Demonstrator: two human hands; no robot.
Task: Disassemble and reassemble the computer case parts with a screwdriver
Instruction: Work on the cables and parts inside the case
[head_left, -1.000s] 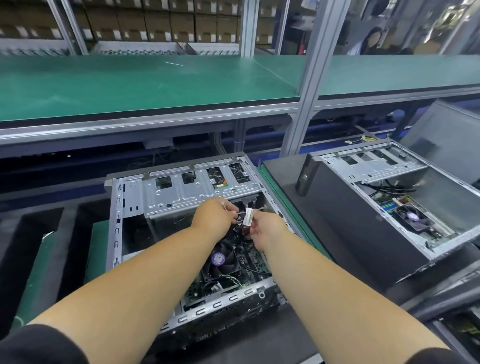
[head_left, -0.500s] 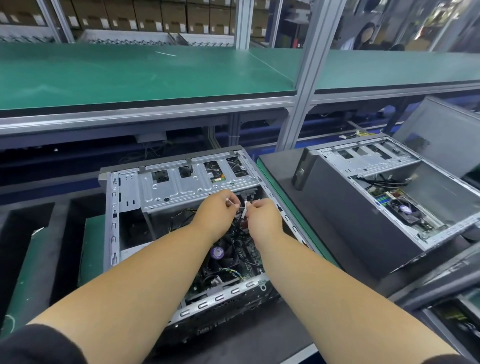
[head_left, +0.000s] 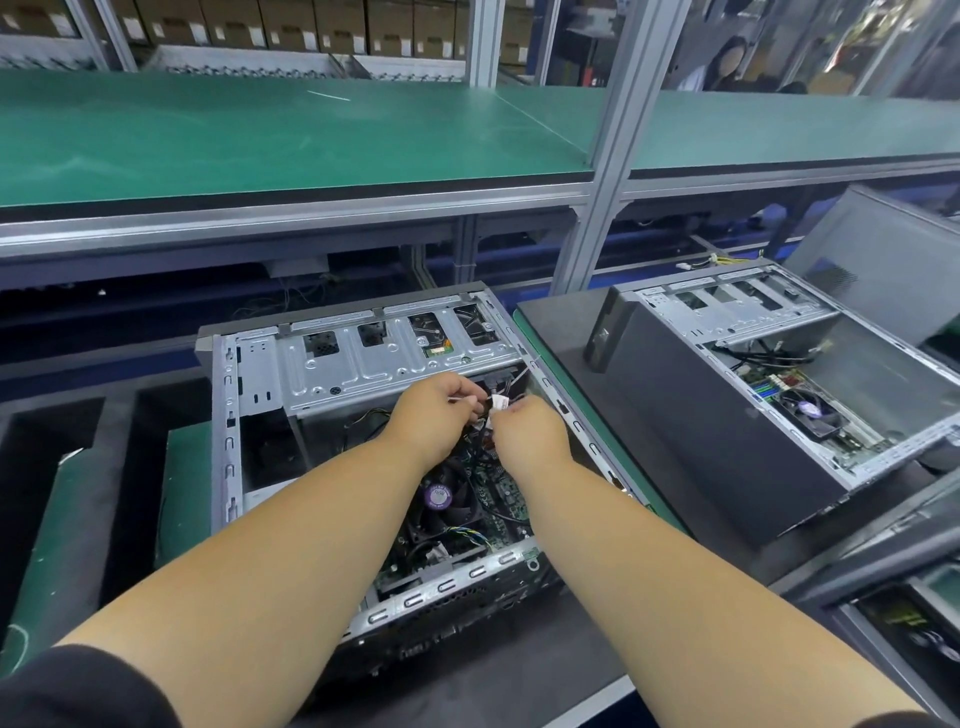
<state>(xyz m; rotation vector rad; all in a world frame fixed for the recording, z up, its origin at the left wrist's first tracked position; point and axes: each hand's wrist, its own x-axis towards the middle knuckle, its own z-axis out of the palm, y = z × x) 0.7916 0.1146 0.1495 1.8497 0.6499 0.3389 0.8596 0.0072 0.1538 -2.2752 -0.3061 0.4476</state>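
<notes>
An open computer case (head_left: 228, 441) lies on its side in front of me, its metal drive cage (head_left: 363, 364) at the far end and the motherboard with a purple-labelled fan (head_left: 437, 496) exposed. Both my hands are inside it, just below the drive cage. My left hand (head_left: 431, 421) pinches a thin cable with a white tag. My right hand (head_left: 530, 434) pinches the white-labelled cable connector (head_left: 500, 401) between the two hands. The fingertips nearly touch. No screwdriver is in view.
A second open computer case (head_left: 727, 431) lies on a dark pad to the right, with a loose side panel (head_left: 883, 260) leaning behind it. A green shelf (head_left: 260, 135) on aluminium posts runs across above. Dark foam recesses lie to the left. A person stands far back right.
Both hands have drawn closer together on the cable connector, just under the drive cage. The camera has tilted slightly, so the case sits a little higher in view.
</notes>
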